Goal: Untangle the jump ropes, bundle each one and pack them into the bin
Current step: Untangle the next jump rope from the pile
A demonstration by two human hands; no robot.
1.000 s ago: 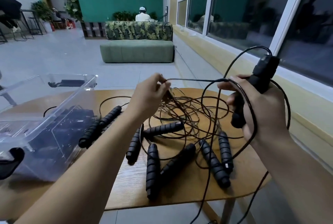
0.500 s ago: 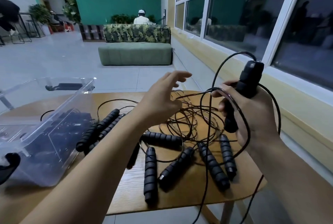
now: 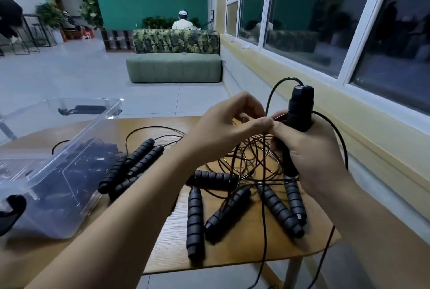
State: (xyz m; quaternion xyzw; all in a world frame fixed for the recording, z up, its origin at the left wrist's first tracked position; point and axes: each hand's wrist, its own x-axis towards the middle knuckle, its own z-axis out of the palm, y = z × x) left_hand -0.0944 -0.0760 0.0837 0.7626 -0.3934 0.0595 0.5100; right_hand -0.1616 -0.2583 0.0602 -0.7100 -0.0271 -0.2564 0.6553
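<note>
Our right hand (image 3: 309, 156) grips an upright rope handle (image 3: 300, 107); our left hand (image 3: 223, 130) pinches a cord (image 3: 263, 219) beside it. Other jump ropes (image 3: 195, 219) lie tangled on the worktop (image 3: 232, 253), right of the clear bin (image 3: 76, 165).

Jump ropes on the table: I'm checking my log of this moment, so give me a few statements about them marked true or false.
1. The right hand grips a black handle held upright. True.
2. The left hand lies flat on the table. False: it is raised above the table and pinches the cord beside the right thumb.
3. The clear bin stands at the left of the table with dark contents in it. True.
4. Every handle is packed in the bin. False: several loose handles lie on the table among tangled cord.
</note>
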